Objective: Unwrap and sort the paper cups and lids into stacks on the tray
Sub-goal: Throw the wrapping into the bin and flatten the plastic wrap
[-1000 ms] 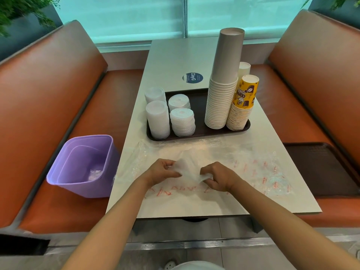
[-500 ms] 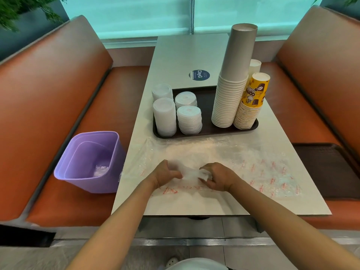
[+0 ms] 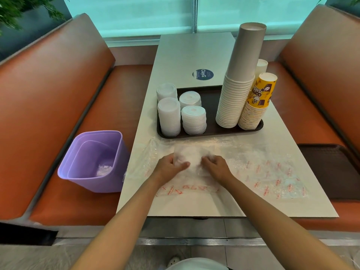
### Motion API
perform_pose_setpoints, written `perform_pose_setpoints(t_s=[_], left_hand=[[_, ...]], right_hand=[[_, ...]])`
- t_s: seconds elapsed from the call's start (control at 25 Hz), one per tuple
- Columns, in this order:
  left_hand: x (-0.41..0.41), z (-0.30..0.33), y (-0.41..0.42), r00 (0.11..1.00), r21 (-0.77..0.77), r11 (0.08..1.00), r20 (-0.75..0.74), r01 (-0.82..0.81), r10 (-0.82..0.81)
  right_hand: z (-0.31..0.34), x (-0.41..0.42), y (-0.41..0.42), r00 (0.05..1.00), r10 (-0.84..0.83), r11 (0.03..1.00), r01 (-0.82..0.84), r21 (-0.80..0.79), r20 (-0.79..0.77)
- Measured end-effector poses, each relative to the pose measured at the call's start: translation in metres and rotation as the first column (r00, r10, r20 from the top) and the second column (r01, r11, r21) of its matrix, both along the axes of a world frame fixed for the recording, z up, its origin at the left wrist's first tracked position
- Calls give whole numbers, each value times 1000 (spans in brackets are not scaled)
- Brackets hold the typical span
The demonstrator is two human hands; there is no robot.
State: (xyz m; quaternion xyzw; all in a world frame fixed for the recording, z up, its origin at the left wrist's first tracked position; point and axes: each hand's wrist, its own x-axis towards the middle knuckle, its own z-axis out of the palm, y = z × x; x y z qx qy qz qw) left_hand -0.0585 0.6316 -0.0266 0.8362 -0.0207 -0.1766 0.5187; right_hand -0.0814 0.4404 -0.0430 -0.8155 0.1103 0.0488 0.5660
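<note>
Head view — white table (image 3: 194,53); dark tray (image 3: 211,131) at 12 o'clock from my hands, carrying tall white cup stack (image 3: 236,98), printed yellow cup stack (image 3: 257,106) at its 3 o'clock, four lid stacks (image 3: 169,117) at 9 o'clock. Purple bin (image 3: 93,160) on the seat at 9 o'clock. Clear wrapper (image 3: 191,158) lies below the tray — my left hand (image 3: 169,168) and right hand (image 3: 217,167) each pinch it.

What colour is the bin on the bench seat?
Lilac purple; the bin shows best in the head view, the only one.
</note>
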Motion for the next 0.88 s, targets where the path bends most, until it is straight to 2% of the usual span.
perform_pose_setpoints(t_s=[0.08, 0.12, 0.24, 0.36, 0.44, 0.56, 0.64, 0.72, 0.88], left_hand=[[-3, 0, 3, 992, 135, 983, 21, 121, -125], [-5, 1, 7, 984, 225, 963, 65, 148, -166], [-3, 2, 20, 910, 433, 876, 238, 214, -340], [-5, 4, 28, 825, 565, 750, 199, 344, -528], [-4, 4, 28, 871, 561, 764, 144, 319, -470], [6, 2, 21, 971, 418, 885, 25, 204, -236], [14, -1, 15, 990, 369, 921, 24, 123, -142], [16, -2, 9, 997, 391, 919, 36, 50, -69], [19, -3, -4, 999, 456, 889, 31, -49, 39]], right_hand=[[-3, -4, -6, 992, 123, 992, -123, -9, -19], [-5, -7, -12, 975, 218, 973, -220, -74, -38], [-7, -14, -23, 877, 475, 811, -467, -354, -69], [-7, -18, -23, 836, 549, 750, -501, -432, -16], [-7, -20, -20, 897, 439, 838, -428, -339, -47], [-2, -19, -12, 985, 166, 977, -170, -128, -46], [-2, -15, -6, 999, 8, 999, -6, -50, 38], [2, -8, -1, 991, -86, 995, 91, -41, 101], [4, -2, 7, 980, -167, 981, 176, -85, 108]])
